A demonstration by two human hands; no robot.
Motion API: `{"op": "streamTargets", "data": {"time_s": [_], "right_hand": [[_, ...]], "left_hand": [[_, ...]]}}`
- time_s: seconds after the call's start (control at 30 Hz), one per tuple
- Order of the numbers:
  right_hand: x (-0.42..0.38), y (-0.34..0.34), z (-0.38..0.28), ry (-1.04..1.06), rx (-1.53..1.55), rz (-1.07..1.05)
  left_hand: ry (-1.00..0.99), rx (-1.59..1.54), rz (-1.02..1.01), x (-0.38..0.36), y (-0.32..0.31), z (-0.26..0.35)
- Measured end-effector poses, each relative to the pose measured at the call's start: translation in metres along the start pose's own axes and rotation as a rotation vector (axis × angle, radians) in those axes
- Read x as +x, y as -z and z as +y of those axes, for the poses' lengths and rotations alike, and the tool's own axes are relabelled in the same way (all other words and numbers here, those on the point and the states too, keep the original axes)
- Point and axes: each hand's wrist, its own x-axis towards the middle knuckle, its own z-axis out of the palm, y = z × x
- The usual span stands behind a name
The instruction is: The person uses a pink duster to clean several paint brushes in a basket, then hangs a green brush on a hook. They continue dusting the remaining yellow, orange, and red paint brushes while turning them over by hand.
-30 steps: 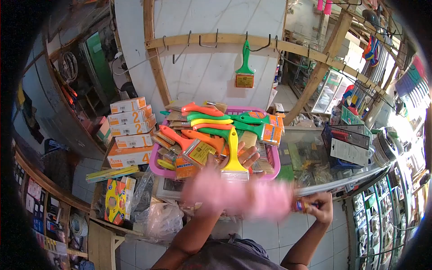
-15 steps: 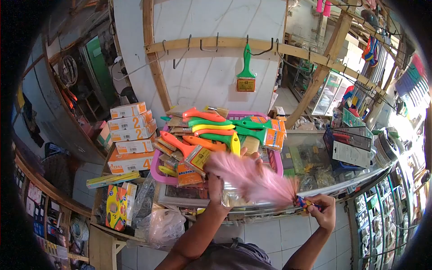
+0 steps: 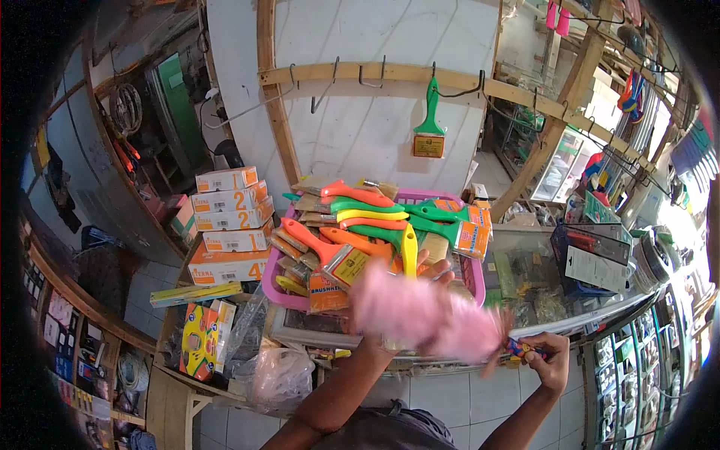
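My right hand (image 3: 549,361) is closed around the blue, patterned handle of a pink feather duster (image 3: 427,315). The duster reaches left across my left hand (image 3: 439,271) and is smeared by motion. Fingertips and the wrist of that left hand show around the feathers. A paintbrush with a yellow handle (image 3: 409,251) runs down behind the duster into the left hand; its lower part is covered. Just beyond, a pink basket (image 3: 271,294) is heaped with paintbrushes in orange, green and yellow, several in plastic sleeves.
Stacked white-and-orange boxes (image 3: 229,241) stand left of the basket. A clear plastic bag (image 3: 274,379) lies in front of them. The glass counter (image 3: 517,259) extends right to a dark blue basket (image 3: 564,259). A green-handled brush (image 3: 429,120) hangs from a hooked wooden rail (image 3: 341,71).
The duster's feathers have swept slightly down and now cover more of my left hand and the shiny part of the brush. The whole view has shifted a little.
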Motion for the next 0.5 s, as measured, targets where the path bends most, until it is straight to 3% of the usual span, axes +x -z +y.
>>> {"op": "streamTargets", "data": {"time_s": [0.03,0.17,0.2,0.23,0.3,0.37,0.43,0.47,0.5], "right_hand": [[0.004,-0.005,-0.005,-0.059,-0.042,0.070],[0.011,0.012,0.024,0.298,0.158,-0.193],[0.007,0.010,0.015,0.096,0.152,-0.105],[0.006,0.005,0.009,0.063,0.102,-0.056],[0.009,0.000,0.002,-0.003,-0.002,0.032],[0.009,0.012,0.015,0.161,0.153,-0.140],[0.016,0.011,0.013,0.248,0.257,-0.264],[0.016,0.008,0.013,0.214,0.216,-0.158],[0.013,0.004,0.010,0.010,0.101,0.004]], "left_hand": [[0.000,0.001,-0.007,0.001,0.000,0.001],[0.000,0.026,-0.034,0.003,0.010,0.002],[-0.010,0.048,-0.048,0.004,0.015,0.002],[-0.021,0.068,-0.061,0.005,0.019,0.001],[0.076,-0.495,-0.180,0.003,0.015,-0.001],[0.014,-0.117,-0.155,0.004,0.004,0.000],[0.014,-0.130,-0.135,0.004,0.002,0.001],[0.018,-0.138,-0.123,0.003,0.002,0.000],[-0.047,0.252,0.025,0.004,0.022,0.000]]}}
